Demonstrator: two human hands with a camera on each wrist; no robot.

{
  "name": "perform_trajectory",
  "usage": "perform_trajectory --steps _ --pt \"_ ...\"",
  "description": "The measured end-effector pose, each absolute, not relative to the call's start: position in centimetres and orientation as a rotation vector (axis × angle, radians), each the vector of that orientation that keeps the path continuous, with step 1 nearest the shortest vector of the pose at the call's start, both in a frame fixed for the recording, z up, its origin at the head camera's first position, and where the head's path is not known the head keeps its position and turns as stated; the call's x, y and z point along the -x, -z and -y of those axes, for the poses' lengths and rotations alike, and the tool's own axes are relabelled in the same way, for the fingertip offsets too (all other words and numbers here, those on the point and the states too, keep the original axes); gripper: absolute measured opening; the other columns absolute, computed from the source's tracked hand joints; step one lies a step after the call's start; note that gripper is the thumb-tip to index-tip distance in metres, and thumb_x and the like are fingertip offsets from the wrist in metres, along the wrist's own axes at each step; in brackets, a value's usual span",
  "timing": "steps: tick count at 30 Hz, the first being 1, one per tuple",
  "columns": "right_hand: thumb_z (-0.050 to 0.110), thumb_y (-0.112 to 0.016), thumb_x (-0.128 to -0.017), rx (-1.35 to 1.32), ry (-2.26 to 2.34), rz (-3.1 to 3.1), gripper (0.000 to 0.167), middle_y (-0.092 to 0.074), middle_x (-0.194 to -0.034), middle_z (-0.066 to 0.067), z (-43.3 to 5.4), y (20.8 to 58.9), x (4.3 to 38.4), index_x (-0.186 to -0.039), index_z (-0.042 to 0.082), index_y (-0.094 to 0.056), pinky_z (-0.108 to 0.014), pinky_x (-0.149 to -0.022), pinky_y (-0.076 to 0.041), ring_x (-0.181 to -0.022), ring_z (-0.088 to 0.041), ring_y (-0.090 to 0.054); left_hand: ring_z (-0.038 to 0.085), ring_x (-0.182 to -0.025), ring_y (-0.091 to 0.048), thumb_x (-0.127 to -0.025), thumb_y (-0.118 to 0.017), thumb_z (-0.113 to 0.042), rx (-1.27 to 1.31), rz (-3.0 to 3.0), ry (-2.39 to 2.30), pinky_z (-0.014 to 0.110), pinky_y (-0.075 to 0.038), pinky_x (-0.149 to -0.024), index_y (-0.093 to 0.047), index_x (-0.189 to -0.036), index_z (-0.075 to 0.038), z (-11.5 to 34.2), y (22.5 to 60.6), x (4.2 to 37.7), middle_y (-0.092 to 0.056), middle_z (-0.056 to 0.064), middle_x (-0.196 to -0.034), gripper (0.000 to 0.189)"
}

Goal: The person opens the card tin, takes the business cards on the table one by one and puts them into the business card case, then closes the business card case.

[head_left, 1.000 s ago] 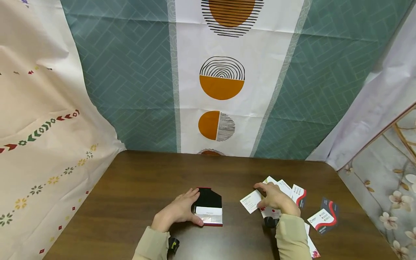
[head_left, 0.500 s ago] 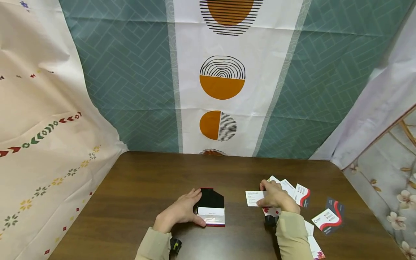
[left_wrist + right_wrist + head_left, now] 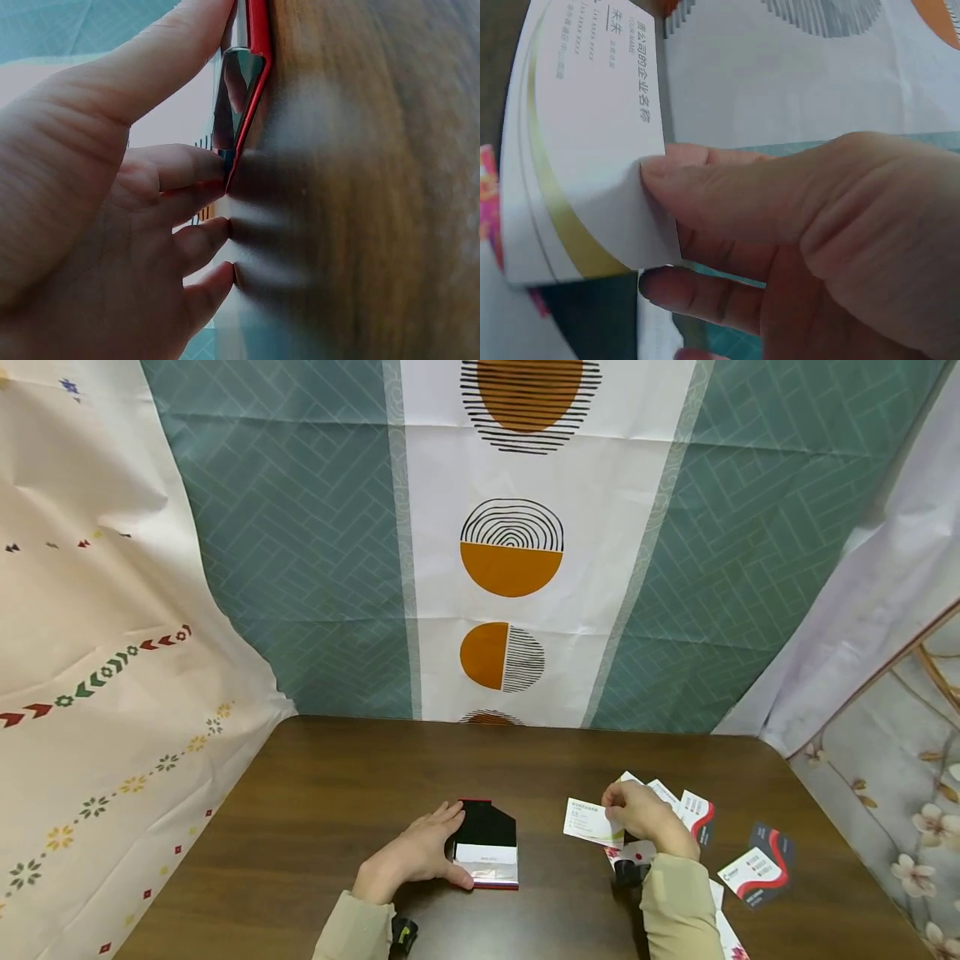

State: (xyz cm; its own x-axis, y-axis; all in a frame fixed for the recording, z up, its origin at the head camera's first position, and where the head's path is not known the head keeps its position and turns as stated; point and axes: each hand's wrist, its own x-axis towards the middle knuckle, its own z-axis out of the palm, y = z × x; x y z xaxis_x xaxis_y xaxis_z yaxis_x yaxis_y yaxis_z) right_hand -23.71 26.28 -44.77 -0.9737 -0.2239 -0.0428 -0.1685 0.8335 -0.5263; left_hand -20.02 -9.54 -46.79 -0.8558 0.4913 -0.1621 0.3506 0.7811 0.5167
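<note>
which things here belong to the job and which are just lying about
Likely in the job:
case, touched by the left hand
held card, pinched in the right hand
loose cards, perhaps

Likely just surroundings:
table
wall cloths

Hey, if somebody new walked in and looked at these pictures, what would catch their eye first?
Probably the bold orange-and-black circle designs running down the white strip of the hanging behind the table. Next, the pale business card pinched in the right hand, with more cards beneath and beside that hand. Then the open black-and-red case on the table, touched by the left hand.
</note>
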Motion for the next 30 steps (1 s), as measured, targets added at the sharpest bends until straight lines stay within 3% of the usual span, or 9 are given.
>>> perform_trajectory --steps 4,18,30 --pt "-0.003 -0.065 -0.084 0.389 0.891 -2.930 0.013 -0.058 -0.073 0.001 -26.4 44.2 23.8 -0.078 0.008 -0.064 -0.033 -0.064 -0.043 -0.070 -0.016 -0.051 0.035 -0.146 -0.019 -0.068 -0.085 -0.051 -0.647 -2.694 -0.697 0.056 -0.022 -0.113 -0.041 -0.146 0.003 9.6 46.9 20.1 -0.029 0.015 -0.157 0.105" --pt "0.004 -0.067 -0.089 0.367 0.979 -3.026 0.003 -0.063 -0.084 0.000 -25.3 43.3 24.0 -0.091 0.005 -0.067 -0.037 -0.069 -0.043 -0.072 -0.016 -0.052 0.036 -0.146 -0.018 -0.069 -0.085 -0.050 -0.667 -2.684 -0.706 0.056 -0.022 -0.113 -0.040 -0.147 0.003 9.6 47.0 20.3 -0.028 0.015 -0.157 0.105" --pt "0.003 -0.066 -0.090 0.499 1.053 -3.030 0.003 -0.062 -0.078 0.004 -21.4 43.0 24.2 -0.092 0.005 -0.067 -0.035 -0.068 -0.045 -0.070 -0.013 -0.052 0.037 -0.145 -0.019 -0.067 -0.085 -0.051 -0.659 -2.676 -0.738 0.058 -0.022 -0.112 -0.040 -0.146 0.004 9.8 47.1 20.2 -0.029 0.017 -0.156 0.106"
